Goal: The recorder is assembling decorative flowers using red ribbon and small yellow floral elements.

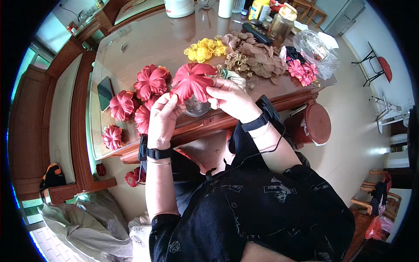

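A large red artificial flower (192, 81) is held up between my two hands over the table's near edge. The fingers of my left hand (163, 115) pinch its lower left petal. On its right side, my right hand (233, 99) grips another petal between thumb and fingers. Partly hidden behind the flower stands a clear glass jar (197, 108). Several finished-looking red flowers (150, 82) lie to the left of my hands. Beyond the held flower are a heap of yellow flower pieces (204, 49) and a pile of brown leaf pieces (257, 54).
A phone (105, 93) lies at the table's left side. Pink flowers (302, 72) and a clear plastic bag (316, 48) sit at the right end. Jars and a white tub (179, 8) line the far side. A lidded brown bin (310, 124) stands on the floor at right.
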Demonstrator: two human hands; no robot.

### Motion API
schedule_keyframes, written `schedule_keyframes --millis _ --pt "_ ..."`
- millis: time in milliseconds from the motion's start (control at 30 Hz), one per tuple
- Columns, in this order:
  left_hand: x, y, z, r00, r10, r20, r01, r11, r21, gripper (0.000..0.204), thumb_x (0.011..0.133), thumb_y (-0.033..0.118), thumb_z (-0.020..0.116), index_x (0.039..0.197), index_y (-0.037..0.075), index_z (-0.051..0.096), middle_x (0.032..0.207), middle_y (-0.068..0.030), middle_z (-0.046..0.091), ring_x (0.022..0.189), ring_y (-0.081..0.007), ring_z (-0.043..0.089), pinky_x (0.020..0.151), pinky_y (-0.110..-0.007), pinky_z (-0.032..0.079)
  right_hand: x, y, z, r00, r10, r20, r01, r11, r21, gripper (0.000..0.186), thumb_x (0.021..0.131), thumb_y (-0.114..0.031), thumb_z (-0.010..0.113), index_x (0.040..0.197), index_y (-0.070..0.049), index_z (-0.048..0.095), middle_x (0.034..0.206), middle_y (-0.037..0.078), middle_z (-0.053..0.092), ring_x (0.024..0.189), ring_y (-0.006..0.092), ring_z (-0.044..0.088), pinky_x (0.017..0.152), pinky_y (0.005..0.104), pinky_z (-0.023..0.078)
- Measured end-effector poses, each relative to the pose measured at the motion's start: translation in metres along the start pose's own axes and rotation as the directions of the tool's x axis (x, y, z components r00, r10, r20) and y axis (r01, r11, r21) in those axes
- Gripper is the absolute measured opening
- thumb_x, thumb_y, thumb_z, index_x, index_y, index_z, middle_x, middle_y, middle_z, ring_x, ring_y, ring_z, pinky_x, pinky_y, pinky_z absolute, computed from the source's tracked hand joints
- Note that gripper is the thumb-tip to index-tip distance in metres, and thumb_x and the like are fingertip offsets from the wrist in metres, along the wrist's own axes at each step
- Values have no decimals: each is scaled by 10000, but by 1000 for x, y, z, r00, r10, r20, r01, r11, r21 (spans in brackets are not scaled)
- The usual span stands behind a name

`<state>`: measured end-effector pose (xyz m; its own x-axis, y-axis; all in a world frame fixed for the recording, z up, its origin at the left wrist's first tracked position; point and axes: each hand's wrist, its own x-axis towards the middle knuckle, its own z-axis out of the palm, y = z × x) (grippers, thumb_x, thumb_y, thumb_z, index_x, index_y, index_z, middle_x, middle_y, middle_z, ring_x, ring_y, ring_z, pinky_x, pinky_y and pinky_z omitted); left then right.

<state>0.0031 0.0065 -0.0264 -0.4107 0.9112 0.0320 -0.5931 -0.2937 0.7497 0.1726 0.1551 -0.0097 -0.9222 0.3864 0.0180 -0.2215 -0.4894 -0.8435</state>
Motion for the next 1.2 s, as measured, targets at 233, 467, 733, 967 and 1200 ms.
schedule_keyframes --millis 233,467,733,967,1200 --pt "-25 0 9 999 39 -11 -38 996 76 114 942 140 570 947 33 608 837 -31 622 737 -117 587 731 -267 486 -14 -1 4 999 23 -40 -32 968 -249 162 917 -216 632 893 -59 601 815 -9 603 649 48 545 564 198 460" --pt "-84 -11 -4 989 35 -145 15 944 331 120 923 133 608 905 17 634 766 -15 625 683 -78 558 671 -220 438 -18 27 30 991 133 21 -86 747 -659 130 867 -126 677 931 -15 655 737 6 616 587 46 553 523 195 460" --pt "-117 -18 -46 863 208 -460 -10 918 397 96 910 110 629 886 17 631 770 -28 635 671 -81 576 635 -209 455 20 73 68 920 -234 316 379 311 -872 258 822 -162 688 1007 -20 579 932 121 585 728 251 620 650 359 498" --pt "-114 -30 -55 839 206 -504 -4 928 373 95 914 64 608 980 -2 589 902 -75 654 781 -131 639 722 -236 517 38 89 73 919 -207 335 373 182 -910 270 794 -171 677 990 -8 585 964 140 568 889 331 601 741 410 497" --pt "-111 -36 -54 859 202 -471 -37 941 336 93 915 64 607 971 -9 588 913 -83 652 790 -140 640 741 -250 520 42 92 72 924 -218 315 363 238 -901 195 794 -133 667 922 12 645 886 139 608 826 311 618 736 379 500"
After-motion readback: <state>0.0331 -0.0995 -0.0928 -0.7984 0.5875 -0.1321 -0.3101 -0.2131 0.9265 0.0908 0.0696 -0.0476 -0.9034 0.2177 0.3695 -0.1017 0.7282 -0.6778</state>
